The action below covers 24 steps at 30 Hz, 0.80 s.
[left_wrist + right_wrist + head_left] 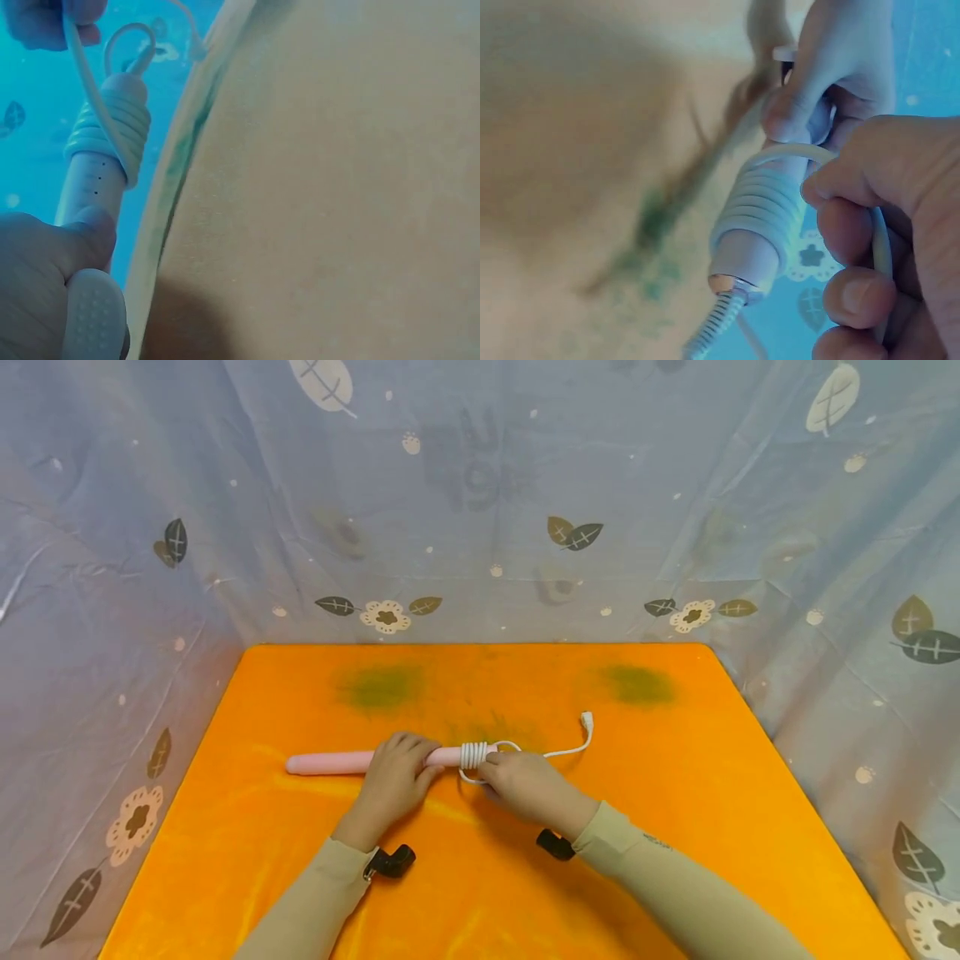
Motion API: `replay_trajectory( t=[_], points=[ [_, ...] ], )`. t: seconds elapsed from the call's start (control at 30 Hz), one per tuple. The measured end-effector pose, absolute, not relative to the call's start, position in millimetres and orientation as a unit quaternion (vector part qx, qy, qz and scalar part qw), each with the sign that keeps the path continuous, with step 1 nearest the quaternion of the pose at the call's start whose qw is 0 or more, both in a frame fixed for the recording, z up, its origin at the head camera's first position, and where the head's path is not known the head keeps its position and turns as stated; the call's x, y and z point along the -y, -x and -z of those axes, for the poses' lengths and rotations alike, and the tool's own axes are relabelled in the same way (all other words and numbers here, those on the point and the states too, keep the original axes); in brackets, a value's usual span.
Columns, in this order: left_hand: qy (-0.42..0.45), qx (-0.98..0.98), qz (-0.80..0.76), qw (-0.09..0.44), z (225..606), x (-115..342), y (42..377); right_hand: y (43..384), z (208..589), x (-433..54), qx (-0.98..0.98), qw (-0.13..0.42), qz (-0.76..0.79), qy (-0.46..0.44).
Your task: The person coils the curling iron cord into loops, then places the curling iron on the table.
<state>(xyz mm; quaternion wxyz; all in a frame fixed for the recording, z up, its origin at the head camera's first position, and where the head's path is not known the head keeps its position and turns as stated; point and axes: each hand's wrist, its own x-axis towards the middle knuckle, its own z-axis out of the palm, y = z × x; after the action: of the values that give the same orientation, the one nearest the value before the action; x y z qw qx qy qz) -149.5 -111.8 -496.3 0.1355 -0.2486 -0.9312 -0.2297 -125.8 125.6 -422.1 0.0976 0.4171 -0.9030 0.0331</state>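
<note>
Sleeves [678, 877], hands [395, 777] [534, 787] holding pink wand [330, 764], cord [472, 755]

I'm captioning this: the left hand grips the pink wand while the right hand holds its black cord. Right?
The cord is white, not black, as the head view shows; the left hand grips the pink wand, and the right hand holds that cord.

In front of you hangs a pale blue-grey, creased curtain [480, 460], printed with brown and dark-grey leaves [582, 536], cream scalloped flowers [385, 617] with brown centres, and small whitish spots; matching folds run along your left and right. Within it you have a broad desk [697, 810] covered in bright orange, velvety cloth, its far corners rounded. Two blurred dark-green patches [382, 685] mark its far part, left and right, under soft light.
</note>
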Motion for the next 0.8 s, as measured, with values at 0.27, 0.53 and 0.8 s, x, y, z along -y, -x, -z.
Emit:
replay_trajectory(
  t=[0.27, 0.53, 0.8],
  points=[
    [0.257, 0.922, 0.243, 0.159, 494, 111, 148, 131, 390, -128, 0.888, 0.161, -0.063, -0.426],
    [0.292, 0.913, 0.228, 0.169, 492, 104, 139, 140, 380, -128, 0.868, 0.216, -0.067, -0.442],
    [0.314, 0.903, 0.233, 0.178, 496, 102, 132, 147, 380, -132, 0.871, 0.243, -0.074, -0.421]
  ],
)
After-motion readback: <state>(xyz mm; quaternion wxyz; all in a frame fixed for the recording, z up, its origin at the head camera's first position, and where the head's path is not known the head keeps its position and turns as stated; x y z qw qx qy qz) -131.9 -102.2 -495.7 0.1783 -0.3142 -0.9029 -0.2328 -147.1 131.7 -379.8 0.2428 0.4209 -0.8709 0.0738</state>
